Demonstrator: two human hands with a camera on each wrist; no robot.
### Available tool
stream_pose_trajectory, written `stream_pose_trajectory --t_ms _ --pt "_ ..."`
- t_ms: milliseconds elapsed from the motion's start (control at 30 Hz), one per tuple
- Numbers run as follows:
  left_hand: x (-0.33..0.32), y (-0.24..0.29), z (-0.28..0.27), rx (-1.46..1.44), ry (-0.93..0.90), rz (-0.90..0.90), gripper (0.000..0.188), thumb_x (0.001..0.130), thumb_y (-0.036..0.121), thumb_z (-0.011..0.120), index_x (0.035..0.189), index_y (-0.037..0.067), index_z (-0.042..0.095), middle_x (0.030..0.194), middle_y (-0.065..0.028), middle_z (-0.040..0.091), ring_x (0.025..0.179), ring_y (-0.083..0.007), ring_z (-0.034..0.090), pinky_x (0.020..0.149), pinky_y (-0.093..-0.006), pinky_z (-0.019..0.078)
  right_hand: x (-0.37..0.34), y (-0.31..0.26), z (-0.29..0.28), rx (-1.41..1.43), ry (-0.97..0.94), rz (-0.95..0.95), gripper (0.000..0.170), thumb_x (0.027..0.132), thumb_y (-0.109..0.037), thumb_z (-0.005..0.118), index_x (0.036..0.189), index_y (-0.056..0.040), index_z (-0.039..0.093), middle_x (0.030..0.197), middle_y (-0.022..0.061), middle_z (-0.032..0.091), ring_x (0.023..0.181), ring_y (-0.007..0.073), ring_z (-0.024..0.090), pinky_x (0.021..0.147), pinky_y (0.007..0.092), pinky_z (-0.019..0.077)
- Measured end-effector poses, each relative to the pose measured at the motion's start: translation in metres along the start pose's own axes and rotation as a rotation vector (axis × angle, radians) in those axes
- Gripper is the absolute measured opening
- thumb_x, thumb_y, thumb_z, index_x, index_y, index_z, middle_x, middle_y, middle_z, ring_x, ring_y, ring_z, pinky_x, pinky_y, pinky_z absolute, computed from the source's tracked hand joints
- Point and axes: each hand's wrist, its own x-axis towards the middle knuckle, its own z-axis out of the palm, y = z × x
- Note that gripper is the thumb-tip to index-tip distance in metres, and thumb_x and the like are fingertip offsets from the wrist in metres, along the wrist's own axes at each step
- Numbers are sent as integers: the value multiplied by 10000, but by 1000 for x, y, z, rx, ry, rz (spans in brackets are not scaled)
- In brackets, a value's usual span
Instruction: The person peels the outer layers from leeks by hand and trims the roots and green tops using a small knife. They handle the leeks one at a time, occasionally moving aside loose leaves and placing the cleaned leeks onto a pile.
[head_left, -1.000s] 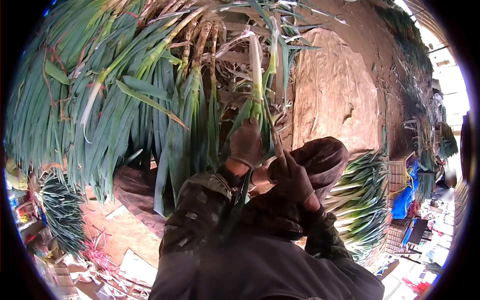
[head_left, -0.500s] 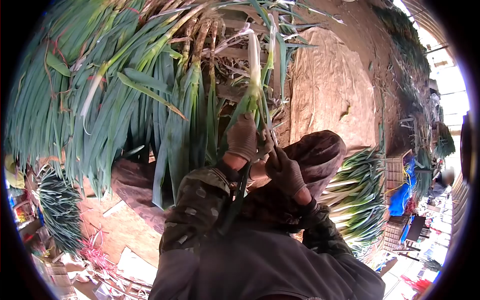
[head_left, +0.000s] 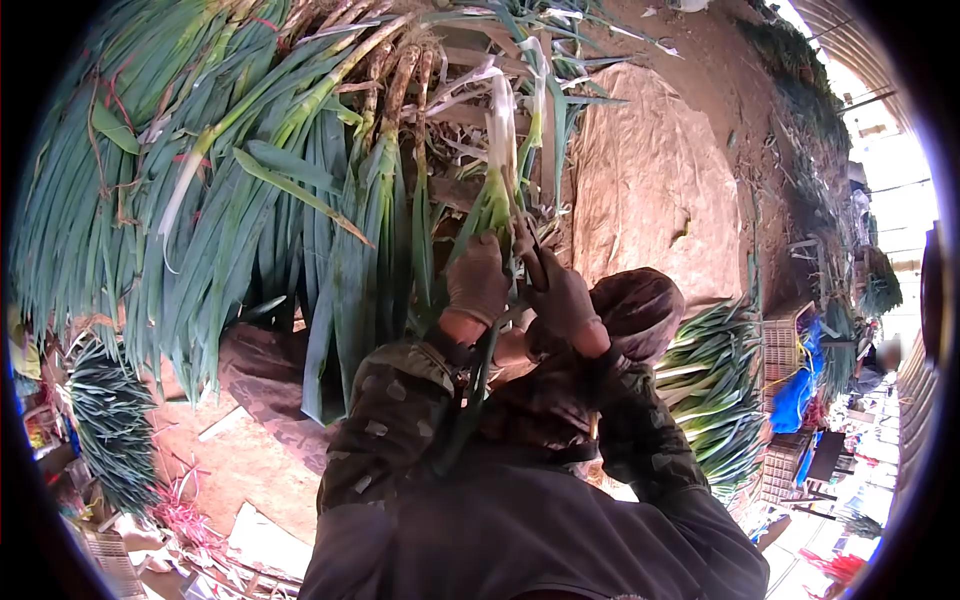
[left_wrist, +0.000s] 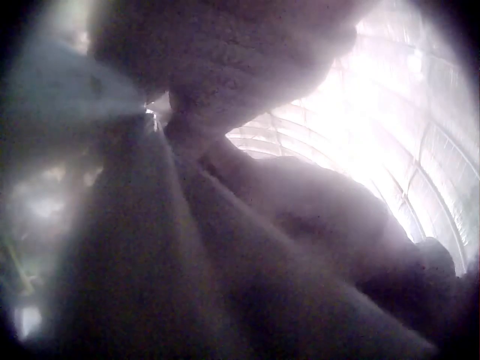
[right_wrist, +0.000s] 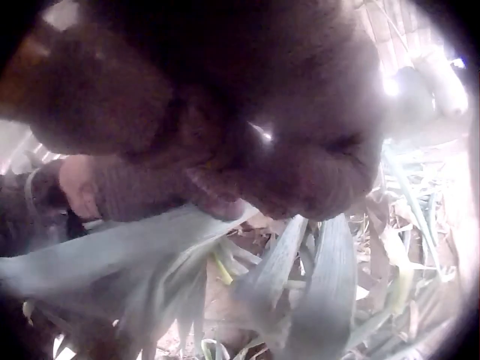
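A gloved left hand (head_left: 476, 278) grips a large green onion (head_left: 501, 125) where its white stalk turns to green leaves, white end pointing away. Close beside it, the gloved right hand (head_left: 563, 297) holds a narrow brownish strip (head_left: 528, 250) running along the stalk; I cannot tell whether it is a peeled leaf or a tool. In the right wrist view, the right hand (right_wrist: 300, 120) covers the upper part, with long green leaves (right_wrist: 105, 251) below. The left wrist view is dim and blurred, with the left hand (left_wrist: 232, 67) across the top.
A big heap of untrimmed green onions (head_left: 190, 270) lies at the left. Trimmed onions with pale stalks (head_left: 705, 390) are stacked right of the knee, near a wicker basket (head_left: 780, 350). A brown sheet (head_left: 655, 180) covers ground ahead. Pink ties (head_left: 185, 515) lie at lower left.
The right hand has moved up and left, coming close beside the left hand, and the strip reaches higher along the stalk. The left hand keeps its grip on the green onion.
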Motion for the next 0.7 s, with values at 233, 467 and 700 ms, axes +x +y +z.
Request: stream_pose_trajectory --t_ms 233,467,700 --pt "0 3 -3 36 10 -11 368 806 159 690 1096 34 500 996 -206 608 836 -390 694 702 -479 573 72 17 8 -93 2 20 459 780 -226 696 1169 -51 526 911 284 669 885 492 639 769 543 507" --pt "-1 10 -12 180 -36 -22 474 789 247 759 1131 43 502 987 -162 611 810 -331 715 665 -405 604 150 17 1 -179 1 34 396 799 -287 692 1068 -10 605 959 281 675 946 462 648 822 506 509" --pt "-2 15 15 235 -73 -47 534 765 297 785 1159 68 506 1016 -139 613 818 -317 706 676 -409 591 169 19 -8 84 -6 96 396 765 -225 702 1086 -1 641 829 180 678 748 295 663 700 407 512"
